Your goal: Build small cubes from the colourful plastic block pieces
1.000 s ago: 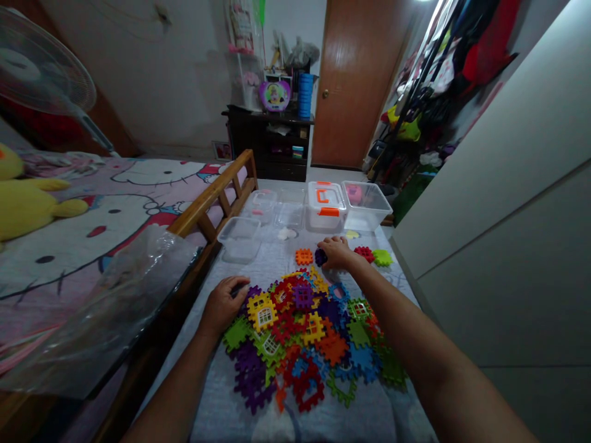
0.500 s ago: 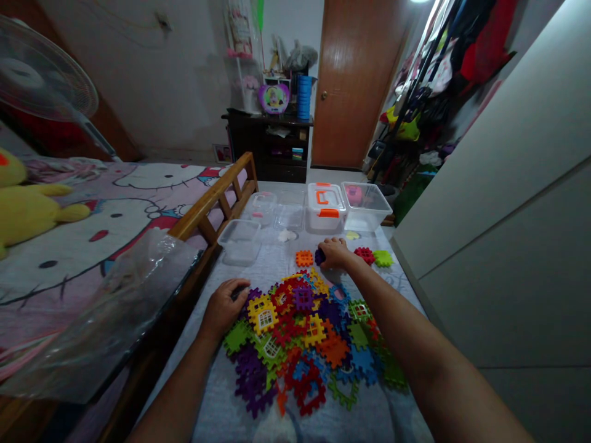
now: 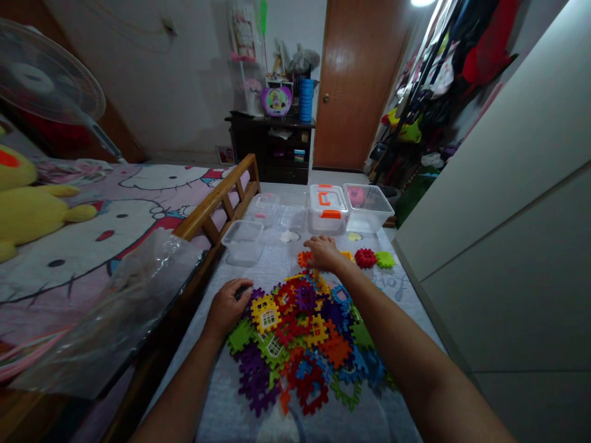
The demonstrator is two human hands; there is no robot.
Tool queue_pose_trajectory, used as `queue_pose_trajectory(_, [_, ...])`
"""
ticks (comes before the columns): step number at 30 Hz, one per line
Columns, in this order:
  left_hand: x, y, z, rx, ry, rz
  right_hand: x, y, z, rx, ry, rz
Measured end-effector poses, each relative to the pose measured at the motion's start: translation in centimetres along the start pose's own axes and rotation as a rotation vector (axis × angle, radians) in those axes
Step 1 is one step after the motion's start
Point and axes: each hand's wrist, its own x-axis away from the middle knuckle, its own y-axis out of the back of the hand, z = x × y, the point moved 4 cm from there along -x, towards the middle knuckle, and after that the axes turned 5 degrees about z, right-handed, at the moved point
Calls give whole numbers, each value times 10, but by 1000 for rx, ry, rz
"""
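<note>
Several plastic interlocking building pieces with toothed edges lie in a mixed heap [image 3: 295,332] on the cloth. At the heap's left edge rests my left hand [image 3: 227,309], open, its thumb and fingers apart near a purple piece. Beyond the heap, my right hand [image 3: 324,252] hovers over a row of pieces, fingers stretched out and nothing visible in them. An orange piece [image 3: 303,258] is partly under its fingertips. Right of that hand, a yellow piece [image 3: 347,255] peeks out, followed by red pieces [image 3: 365,258] and a lime green piece [image 3: 385,259]. The dark purple piece is hidden by the hand.
Clear plastic boxes stand at the far end: an uncovered one [image 3: 243,241], a lidded one with orange latches [image 3: 328,209], and another with a pink item [image 3: 369,209]. A wooden bed rail [image 3: 217,206] runs along the left; a white cabinet [image 3: 503,246] borders the right.
My right hand has moved left from the dark purple piece to above the orange piece, uncovering a yellow piece. My left hand stays beside the heap. The whole view has shifted slightly.
</note>
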Motion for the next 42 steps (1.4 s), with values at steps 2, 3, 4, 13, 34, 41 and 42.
queue_pose_trajectory(2, [0,0,0,-7,-8,-4,-4,-5,8,20,15,42])
queue_pose_trajectory(3, [0,0,0,-9,-13,-4,-6,-8,10,30,14,63])
queue_pose_trajectory(4, [0,0,0,-10,-18,-5,-8,-10,12,39,10,79])
queue_pose_trajectory(13, [0,0,-1,-10,-7,-2,-20,-14,13,53,-11,123])
queue_pose_trajectory(34, [0,0,1,43,27,17,60,-24,50,-311,181,-55])
queue_pose_trajectory(41, [0,0,2,39,46,24,69,-28,68,-281,131,-61])
queue_pose_trajectory(42, [0,0,3,39,53,26,68,-27,68,-278,137,-61])
